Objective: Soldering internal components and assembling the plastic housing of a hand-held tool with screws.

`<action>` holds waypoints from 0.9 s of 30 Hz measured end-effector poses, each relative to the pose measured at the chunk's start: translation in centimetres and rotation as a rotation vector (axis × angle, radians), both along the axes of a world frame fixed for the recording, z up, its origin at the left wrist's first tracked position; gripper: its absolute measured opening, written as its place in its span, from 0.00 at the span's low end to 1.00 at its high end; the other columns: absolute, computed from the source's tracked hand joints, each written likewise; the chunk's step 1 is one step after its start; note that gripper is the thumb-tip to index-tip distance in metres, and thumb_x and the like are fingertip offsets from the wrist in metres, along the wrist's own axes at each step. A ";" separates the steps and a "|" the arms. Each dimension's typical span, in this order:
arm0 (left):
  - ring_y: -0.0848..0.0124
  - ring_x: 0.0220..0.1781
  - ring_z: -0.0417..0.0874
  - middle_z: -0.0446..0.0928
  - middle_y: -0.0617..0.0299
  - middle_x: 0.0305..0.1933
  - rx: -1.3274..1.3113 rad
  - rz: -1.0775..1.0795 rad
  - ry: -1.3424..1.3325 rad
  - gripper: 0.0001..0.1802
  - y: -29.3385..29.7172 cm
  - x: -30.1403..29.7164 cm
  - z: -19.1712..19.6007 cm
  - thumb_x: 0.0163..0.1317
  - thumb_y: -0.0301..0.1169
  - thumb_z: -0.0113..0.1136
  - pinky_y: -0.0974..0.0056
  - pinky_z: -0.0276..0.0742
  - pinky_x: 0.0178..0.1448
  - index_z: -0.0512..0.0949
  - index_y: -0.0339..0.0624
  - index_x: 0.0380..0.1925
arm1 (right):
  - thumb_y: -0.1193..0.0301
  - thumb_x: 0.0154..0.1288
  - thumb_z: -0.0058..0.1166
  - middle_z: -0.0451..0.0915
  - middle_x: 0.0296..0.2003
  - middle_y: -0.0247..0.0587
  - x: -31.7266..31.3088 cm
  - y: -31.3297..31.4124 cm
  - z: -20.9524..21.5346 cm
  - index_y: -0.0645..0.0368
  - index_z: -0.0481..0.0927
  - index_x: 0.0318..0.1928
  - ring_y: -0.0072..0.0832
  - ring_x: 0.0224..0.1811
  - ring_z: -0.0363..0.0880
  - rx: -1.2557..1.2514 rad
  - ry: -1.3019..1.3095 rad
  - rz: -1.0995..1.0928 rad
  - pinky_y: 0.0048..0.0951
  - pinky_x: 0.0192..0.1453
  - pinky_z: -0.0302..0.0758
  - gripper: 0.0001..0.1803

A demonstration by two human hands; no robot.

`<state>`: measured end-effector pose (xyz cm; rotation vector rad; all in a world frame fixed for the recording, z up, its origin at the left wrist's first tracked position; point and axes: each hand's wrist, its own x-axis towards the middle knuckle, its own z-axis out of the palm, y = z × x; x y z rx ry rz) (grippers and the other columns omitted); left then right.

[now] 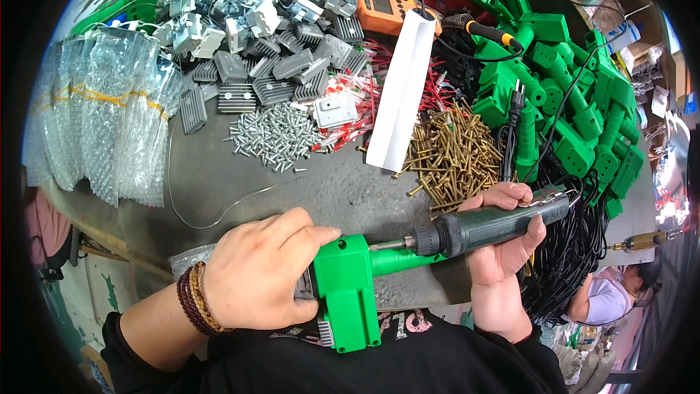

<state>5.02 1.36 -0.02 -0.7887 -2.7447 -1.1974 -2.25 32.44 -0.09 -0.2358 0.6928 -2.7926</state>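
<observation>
My left hand [259,273] is closed round the left end of a green plastic housing [348,295] with a handle stretching to the right. Part of a grey metal piece shows at its left side, mostly behind my fingers. In my right hand [503,244] lies a dark electric screwdriver [503,226], gripped between thumb and fingers and pointing left. Its bit reaches the right side of the housing, just above the green handle; whether a screw sits at the tip I cannot make out.
Silver screws [273,135] and brass-coloured long screws [456,149] lie in heaps beyond my hands. Farther back are finned metal blocks [273,91], a white strip [401,95] and an orange meter [386,11]. Green housings [576,102] and black cables [565,263] crowd the right; bubble bags [102,117] the left.
</observation>
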 end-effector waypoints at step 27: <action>0.54 0.38 0.82 0.75 0.54 0.42 -0.027 0.038 0.066 0.41 0.4 0.4 -0.1 0.38 0.34 0.74 0.55 0.79 0.40 0.72 0.42 0.58 | 0.69 0.59 0.70 0.74 0.48 0.22 0.6 -0.5 -0.1 0.44 0.75 0.48 0.17 0.51 0.75 0.006 -0.007 -0.023 0.47 0.72 0.62 0.20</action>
